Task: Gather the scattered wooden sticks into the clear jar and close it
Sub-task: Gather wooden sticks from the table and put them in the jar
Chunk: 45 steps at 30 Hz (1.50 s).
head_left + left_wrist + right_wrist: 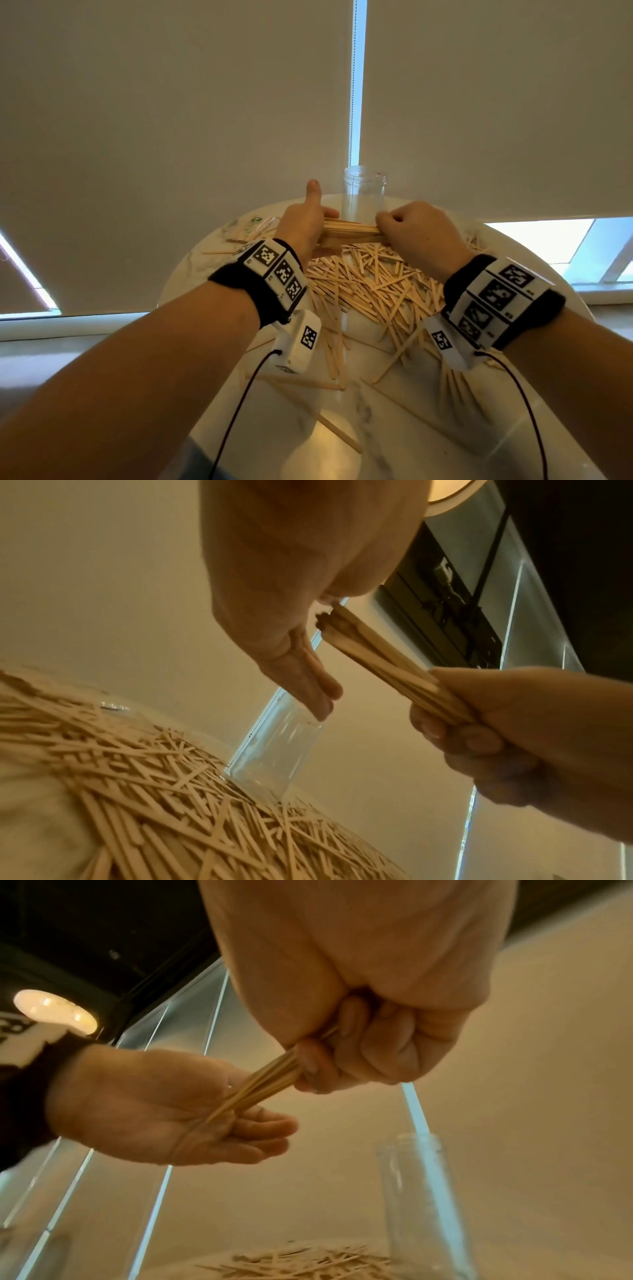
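Several loose wooden sticks (pixel 363 287) lie in a heap on the round white table (pixel 301 428). The clear jar (pixel 364 195) stands upright and open at the table's far edge, just behind my hands. My right hand (pixel 411 226) grips one end of a bundle of sticks (pixel 349 228) in a fist, held level above the heap. My left hand (pixel 308 219) is flat with its thumb up. Its palm (pixel 171 1110) presses against the bundle's other end (pixel 377 656). In the left wrist view the jar (pixel 274 753) sits past my straight fingers (pixel 308 680). No lid shows.
A crumpled clear wrapper (pixel 253 222) lies at the table's far left with a few sticks. Stray sticks (pixel 339 431) reach toward the near edge. Pale roller blinds (pixel 171 137) hang close behind the table. Black cables (pixel 236 411) trail from both wrist cameras.
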Motion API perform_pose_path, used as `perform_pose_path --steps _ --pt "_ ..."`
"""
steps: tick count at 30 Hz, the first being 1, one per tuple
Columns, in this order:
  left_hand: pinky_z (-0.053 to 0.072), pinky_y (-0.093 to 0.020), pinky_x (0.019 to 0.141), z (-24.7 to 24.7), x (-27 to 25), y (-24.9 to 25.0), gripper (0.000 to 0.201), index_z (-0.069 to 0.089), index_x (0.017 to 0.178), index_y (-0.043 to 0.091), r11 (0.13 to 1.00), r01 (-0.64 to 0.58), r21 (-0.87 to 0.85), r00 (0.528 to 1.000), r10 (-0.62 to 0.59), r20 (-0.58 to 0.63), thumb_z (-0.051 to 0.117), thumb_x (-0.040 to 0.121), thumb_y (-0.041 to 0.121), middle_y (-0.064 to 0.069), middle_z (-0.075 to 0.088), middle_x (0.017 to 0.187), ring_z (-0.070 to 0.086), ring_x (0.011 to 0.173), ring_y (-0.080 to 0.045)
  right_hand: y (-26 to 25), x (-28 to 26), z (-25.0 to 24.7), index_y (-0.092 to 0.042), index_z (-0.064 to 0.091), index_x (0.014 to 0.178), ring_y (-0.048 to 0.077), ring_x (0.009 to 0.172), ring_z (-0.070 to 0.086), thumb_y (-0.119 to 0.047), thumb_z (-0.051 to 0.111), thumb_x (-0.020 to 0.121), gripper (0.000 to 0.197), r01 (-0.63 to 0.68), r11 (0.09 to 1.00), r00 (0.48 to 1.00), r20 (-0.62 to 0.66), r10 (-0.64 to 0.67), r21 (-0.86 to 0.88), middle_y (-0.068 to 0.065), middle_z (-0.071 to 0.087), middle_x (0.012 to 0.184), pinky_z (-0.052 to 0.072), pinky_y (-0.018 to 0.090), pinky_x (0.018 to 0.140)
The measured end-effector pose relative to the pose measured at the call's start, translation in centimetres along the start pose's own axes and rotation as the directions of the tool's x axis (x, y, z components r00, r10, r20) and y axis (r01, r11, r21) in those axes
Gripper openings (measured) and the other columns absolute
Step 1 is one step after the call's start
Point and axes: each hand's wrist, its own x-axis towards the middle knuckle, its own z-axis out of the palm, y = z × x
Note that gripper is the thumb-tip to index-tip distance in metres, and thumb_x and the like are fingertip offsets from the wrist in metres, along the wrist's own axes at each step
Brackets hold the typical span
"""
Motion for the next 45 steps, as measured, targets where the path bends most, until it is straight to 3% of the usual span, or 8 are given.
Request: perform_pose_path --steps 6,13,17,25,32,37,41,45 --pt "0.056 -0.027 0.052 1.5 -0.3 -0.3 0.057 0.067 0.096 0.006 0.997 -0.025 0.076 0.999 0.023 0.023 0.035 0.102 0.053 -0.016 0.075 0.089 0.076 0.070 -0.025 -0.8 0.2 1.1 -0.019 0.070 0.068 0.014 0.053 0.059 -0.055 0.035 0.100 0.059 -0.019 0.993 1.000 -0.022 0.017 -0.112 -0.001 0.064 0.059 0.047 0.027 0.056" --pt "0.062 -0.031 0.065 1.6 3.7 0.9 0.039 0.065 0.101 0.003 0.989 -0.133 0.061 0.989 0.129 0.074 0.048 0.102 0.038 -0.015 0.073 0.088 0.074 0.070 -0.025 0.1 3.0 -1.5 -0.018 0.067 0.069 0.010 0.043 0.044 -0.053 0.041 0.102 0.055 -0.005 0.993 0.999 0.032 0.008 -0.116 -0.003 0.054 0.055 0.038 0.022 0.050" --pt "0.059 -0.031 0.069 1.4 8.7 3.2 0.021 0.057 0.119 0.001 0.982 -0.096 0.161 0.995 0.091 0.038 0.047 0.103 0.012 -0.015 0.068 0.094 0.066 0.075 -0.023 1.7 8.8 -5.7 -0.015 0.072 0.069 0.018 0.048 0.046 -0.050 0.045 0.101 0.054 -0.077 0.983 0.988 -0.142 0.053 -0.165 0.002 0.055 0.056 0.032 0.027 0.049" --pt "0.044 -0.042 0.105 5.7 17.8 3.8 0.121 0.017 0.154 0.012 0.700 -0.265 0.663 0.964 0.195 0.180 0.079 0.065 0.066 -0.012 0.037 0.153 0.045 0.133 -0.031 2.4 21.9 -3.6 -0.015 0.067 0.087 0.025 0.074 0.059 -0.043 0.049 0.100 0.036 -0.029 0.836 0.993 -0.114 -0.041 -0.548 0.004 0.062 0.076 0.040 0.031 0.061" --pt "0.048 -0.032 0.081 7.9 20.8 0.4 0.112 0.003 0.157 0.024 0.775 -0.258 0.576 0.966 0.192 0.174 0.082 0.079 0.036 -0.009 0.044 0.147 0.055 0.122 -0.029 2.1 25.2 2.6 -0.009 0.067 0.097 0.022 0.085 0.066 -0.044 0.057 0.097 0.036 0.189 0.679 0.972 0.234 -0.027 -0.710 0.004 0.068 0.085 0.055 0.032 0.080" --pt "0.045 -0.033 0.095 7.6 20.5 -0.8 0.105 0.013 0.155 0.020 0.763 -0.343 0.548 0.938 0.303 0.166 0.082 0.077 0.039 -0.008 0.044 0.146 0.051 0.126 -0.028 1.1 26.5 3.1 -0.013 0.074 0.097 0.015 0.077 0.064 -0.036 0.063 0.094 0.025 0.218 0.749 0.945 0.328 -0.002 -0.625 0.000 0.070 0.082 0.053 0.030 0.078" --pt "0.044 -0.035 0.097 7.8 20.8 -1.2 0.105 0.013 0.154 0.022 0.769 -0.354 0.532 0.934 0.322 0.154 0.082 0.077 0.038 -0.007 0.047 0.141 0.050 0.127 -0.027 1.6 26.6 4.7 -0.010 0.069 0.111 0.021 0.094 0.065 -0.026 0.052 0.099 0.027 0.243 0.662 0.902 0.416 0.116 -0.710 0.005 0.068 0.100 0.051 0.035 0.095" --pt "0.042 -0.035 0.097 7.4 20.6 -1.0 0.108 0.006 0.156 0.021 0.746 -0.367 0.556 0.929 0.326 0.176 0.079 0.078 0.039 -0.011 0.044 0.146 0.048 0.130 -0.031 1.7 25.7 2.9 -0.016 0.074 0.108 0.019 0.094 0.064 -0.031 0.055 0.097 0.026 0.225 0.764 0.934 0.358 0.009 -0.605 -0.001 0.070 0.098 0.049 0.031 0.084"
